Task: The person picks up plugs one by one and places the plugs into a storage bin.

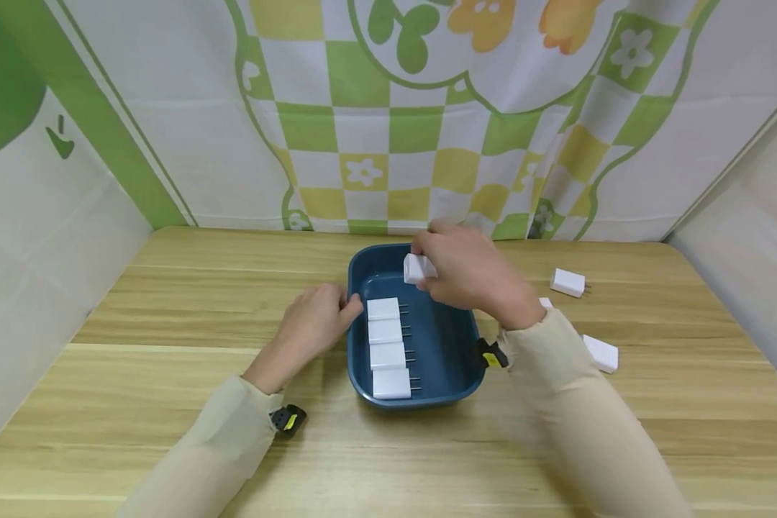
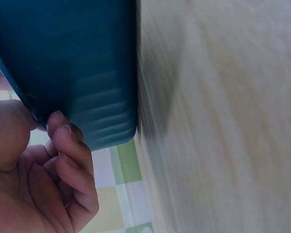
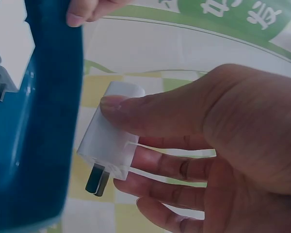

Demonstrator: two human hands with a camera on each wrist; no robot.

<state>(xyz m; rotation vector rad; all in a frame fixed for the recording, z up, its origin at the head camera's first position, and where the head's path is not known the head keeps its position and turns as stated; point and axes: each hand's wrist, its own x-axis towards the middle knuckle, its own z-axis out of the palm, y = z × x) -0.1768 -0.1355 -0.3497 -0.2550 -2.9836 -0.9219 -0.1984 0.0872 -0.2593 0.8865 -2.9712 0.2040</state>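
A white plug-in charger (image 3: 109,131) with two flat metal prongs is pinched between the thumb and fingers of my right hand (image 1: 469,273). In the head view it is held over the far part of a dark blue plastic bin (image 1: 450,392). My left hand (image 1: 314,320) grips the bin's left rim, thumb on the inner side and fingertips (image 2: 70,143) against the outer wall. Several white chargers (image 1: 388,356) lie in a column along the bin's left side, prongs pointing right. The right wrist view shows part of that column at its left edge.
To the right of the bin, a charger (image 1: 568,283) and another charger (image 1: 601,353) lie on the wooden table (image 1: 201,288). A third white piece (image 1: 545,303) is mostly hidden by my right sleeve. A green, yellow and white checked curtain (image 1: 414,129) hangs behind the table.
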